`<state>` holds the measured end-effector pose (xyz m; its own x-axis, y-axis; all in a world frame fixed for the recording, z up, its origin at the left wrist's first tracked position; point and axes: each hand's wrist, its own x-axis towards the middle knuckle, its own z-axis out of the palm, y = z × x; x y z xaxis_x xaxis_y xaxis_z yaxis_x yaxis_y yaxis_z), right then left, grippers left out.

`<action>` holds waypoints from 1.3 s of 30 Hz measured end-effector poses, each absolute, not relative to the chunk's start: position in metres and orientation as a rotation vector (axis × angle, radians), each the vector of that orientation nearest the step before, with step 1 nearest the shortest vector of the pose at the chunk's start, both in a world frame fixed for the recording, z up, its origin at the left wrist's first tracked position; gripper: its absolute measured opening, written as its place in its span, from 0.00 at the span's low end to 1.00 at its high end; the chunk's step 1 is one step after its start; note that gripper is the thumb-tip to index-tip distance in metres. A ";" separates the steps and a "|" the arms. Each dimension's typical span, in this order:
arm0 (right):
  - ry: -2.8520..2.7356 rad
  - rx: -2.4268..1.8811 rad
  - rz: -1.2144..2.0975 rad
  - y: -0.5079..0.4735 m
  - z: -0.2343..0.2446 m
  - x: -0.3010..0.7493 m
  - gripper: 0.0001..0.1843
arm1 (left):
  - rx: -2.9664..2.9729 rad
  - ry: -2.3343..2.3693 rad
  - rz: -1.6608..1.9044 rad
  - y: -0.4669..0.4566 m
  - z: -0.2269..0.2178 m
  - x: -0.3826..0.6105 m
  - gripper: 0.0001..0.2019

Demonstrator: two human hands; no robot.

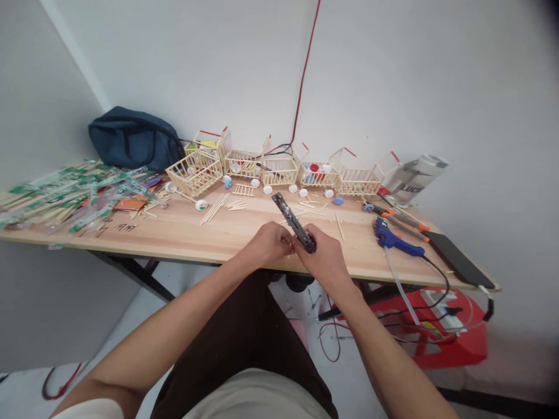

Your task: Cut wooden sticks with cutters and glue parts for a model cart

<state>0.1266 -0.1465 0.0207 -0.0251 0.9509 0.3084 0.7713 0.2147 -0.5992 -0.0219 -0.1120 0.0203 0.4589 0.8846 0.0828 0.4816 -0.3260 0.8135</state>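
Note:
Above the table's front edge my right hand [325, 256] is closed round a long, narrow dark tool [292, 220] with whitish marks. Its exact kind is unclear; it points up and to the left. Right beside it, my left hand [271, 243] has its fingers pinched together near the right fingertips. What they hold, if anything, is hidden. Beyond my hands lie loose wooden sticks [215, 208] and a small ladder-like stick panel [243, 190]. A row of stick-built toy shopping carts, among them a middle cart [280, 173], stands along the wall.
At the right lie a blue glue gun [397, 240], orange-handled pliers [406, 224] and a black flat slab [456, 259]. Packaged sticks [48, 195] pile up at the left, by a blue bag [135, 139]. Cables hang over the right edge near a red object [467, 343] below.

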 end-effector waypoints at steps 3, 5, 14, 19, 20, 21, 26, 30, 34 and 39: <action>-1.842 -1.615 0.355 -0.145 0.018 0.127 0.08 | 1.999 1.156 0.654 -0.108 0.017 -0.019 0.05; -1.843 -1.628 0.347 -0.143 0.017 0.127 0.08 | 2.008 1.181 0.664 -0.107 0.016 -0.017 0.05; -1.684 -1.575 0.632 -0.125 0.015 0.143 0.12 | 1.639 0.872 0.655 -0.100 0.011 -0.029 0.13; -1.756 -1.565 0.480 -0.125 0.017 0.138 0.07 | 1.759 0.964 0.813 -0.091 0.000 -0.028 0.09; -1.785 -1.570 0.430 -0.126 0.015 0.135 0.06 | 1.806 0.983 0.841 -0.090 -0.003 -0.028 0.07; -1.819 -1.579 0.381 -0.126 0.014 0.133 0.05 | 1.857 1.003 0.864 -0.089 -0.006 -0.028 0.06; -1.937 -1.589 0.267 -0.126 0.004 0.127 0.03 | 2.058 1.080 0.934 -0.091 -0.015 -0.029 0.07; -1.946 -1.601 0.251 -0.124 0.002 0.128 0.02 | 2.137 1.112 0.947 -0.095 -0.019 -0.028 0.06; -2.001 -1.592 0.217 -0.121 0.004 0.128 0.02 | 2.123 1.130 0.966 -0.098 -0.021 -0.027 0.07; -2.061 -1.620 0.180 -0.119 0.012 0.126 0.02 | 2.052 1.109 0.959 -0.098 -0.021 -0.029 0.07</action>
<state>0.1261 -0.1187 0.0118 -0.1600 0.9383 0.3067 0.8709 0.2804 -0.4037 -0.0287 -0.0975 -0.0205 0.3870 0.8700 0.3056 0.4280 -0.4631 0.7761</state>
